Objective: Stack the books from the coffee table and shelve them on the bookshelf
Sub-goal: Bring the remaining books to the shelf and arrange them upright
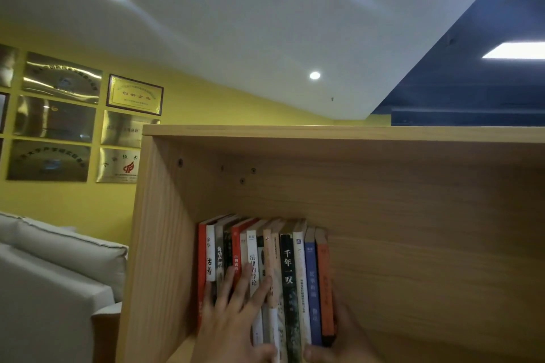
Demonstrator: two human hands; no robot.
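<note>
The pale wooden bookshelf (413, 244) opens ahead of me, its top board well above my fingers (228, 286) and its left wall just left of them. On its board the books (289, 274) stand upright, packed spines toward me. The red spine (201, 268) lies just past my left fingertips; the orange spine (326, 289) sits against my right hand (345, 333).
</note>
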